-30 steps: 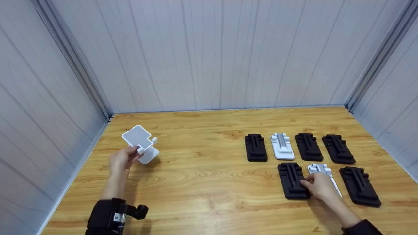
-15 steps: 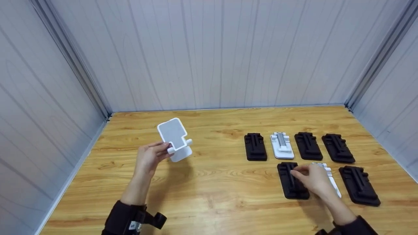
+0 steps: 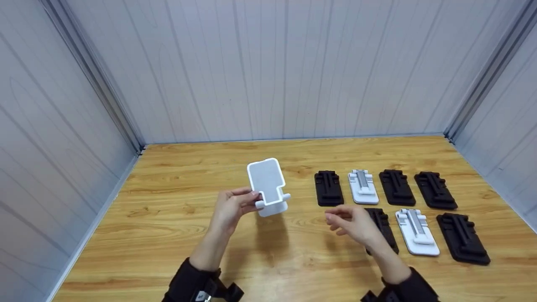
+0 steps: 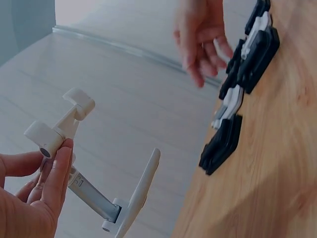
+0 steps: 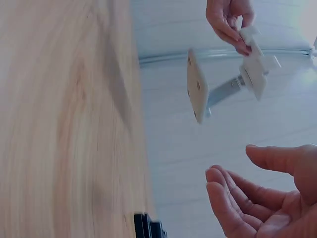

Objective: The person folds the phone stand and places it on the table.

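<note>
A white phone stand [image 3: 266, 178], unfolded with a grey plate, is held above the table by my left hand [image 3: 235, 207]. Thumb and fingers pinch it at one of its lower hooks. In the left wrist view the stand's metal arm [image 4: 94, 195] and base [image 4: 141, 193] hang clear of the tabletop. My right hand [image 3: 354, 224] hovers to the right of the stand, fingers loosely bent, with nothing in it. Beneath and beside it lies a folded black phone stand [image 3: 382, 226], partly hidden by the hand and wrist. A folded white phone stand [image 3: 418, 233] lies just right of that.
More folded phone stands lie at the right: a black stand [image 3: 328, 188], a white stand [image 3: 363, 187] and further black stands [image 3: 396, 187] behind, plus a black stand [image 3: 462, 238] in front. Pale panel walls [image 3: 268, 71] enclose the wooden table [image 3: 168, 235] at the back and sides.
My left hand has carried the white phone stand rightward to the middle of the table. My right hand has lifted off the front black stand and moved left, uncovering the white one.
</note>
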Available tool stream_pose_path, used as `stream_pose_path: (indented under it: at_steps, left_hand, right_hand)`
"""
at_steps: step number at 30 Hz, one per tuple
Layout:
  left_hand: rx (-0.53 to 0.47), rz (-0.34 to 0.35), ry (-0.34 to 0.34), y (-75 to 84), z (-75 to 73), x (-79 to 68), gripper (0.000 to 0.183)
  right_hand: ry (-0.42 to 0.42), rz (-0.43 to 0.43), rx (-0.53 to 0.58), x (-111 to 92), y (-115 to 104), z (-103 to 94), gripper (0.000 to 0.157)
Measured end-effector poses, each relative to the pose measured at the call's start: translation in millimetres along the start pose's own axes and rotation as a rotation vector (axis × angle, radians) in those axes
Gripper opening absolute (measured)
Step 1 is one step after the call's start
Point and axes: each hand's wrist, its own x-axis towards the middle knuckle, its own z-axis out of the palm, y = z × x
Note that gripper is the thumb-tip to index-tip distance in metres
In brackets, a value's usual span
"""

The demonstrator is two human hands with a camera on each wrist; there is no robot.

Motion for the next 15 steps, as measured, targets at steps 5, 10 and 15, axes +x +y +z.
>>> stream_pose_path:
  at_steps: [5,10,15]
  left_hand:
    - [-0.014,-0.014,-0.084,-8.4,11.9,-4.2,0.013]
    - [-0.023,-0.020,-0.142,-15.6,21.7,-8.6,0.019]
    - [-0.012,-0.027,-0.173,-20.6,29.3,-12.3,0.026]
  right_hand:
    - [-0.053,0.006,0.139,10,-3,17.0,0.039]
    - [-0.090,0.038,0.264,21,-3,29.7,0.036]
    - [-0.119,0.053,0.378,26,-1,35.2,0.037]
